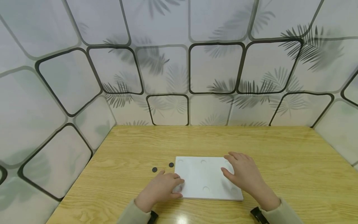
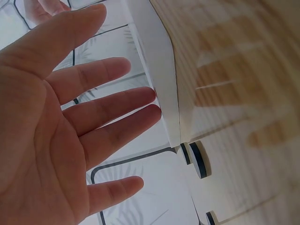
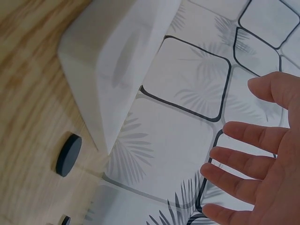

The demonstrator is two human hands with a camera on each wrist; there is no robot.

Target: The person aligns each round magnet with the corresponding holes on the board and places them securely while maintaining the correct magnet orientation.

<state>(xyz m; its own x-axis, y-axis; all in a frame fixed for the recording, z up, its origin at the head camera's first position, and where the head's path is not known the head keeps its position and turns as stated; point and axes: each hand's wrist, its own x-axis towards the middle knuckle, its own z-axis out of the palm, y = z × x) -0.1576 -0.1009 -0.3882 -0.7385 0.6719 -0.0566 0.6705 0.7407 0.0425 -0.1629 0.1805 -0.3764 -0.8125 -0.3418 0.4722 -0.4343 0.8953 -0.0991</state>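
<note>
A white rectangular board [image 1: 205,177] with several shallow round recesses lies flat on the table. My left hand [image 1: 165,188] is at its near left corner, fingers extended and apart, with nothing in the palm [image 2: 42,154]. In the left wrist view two fingertips overlap the edge of the board [image 2: 161,70]; whether they touch it I cannot tell. Over the board's right side is my right hand [image 1: 246,174], holding nothing, its fingers [image 3: 243,161] spread. Black discs [image 1: 154,169] lie left of the board. Another black disc [image 3: 69,155] shows beside the board in the right wrist view, hidden from the head view.
The wooden table [image 1: 134,146] extends around the board on every side. Behind it and at both sides stand pale patterned walls [image 1: 167,68] with dark rounded outlines and leaf prints. A second disc [image 1: 171,165] is close to the board's left edge.
</note>
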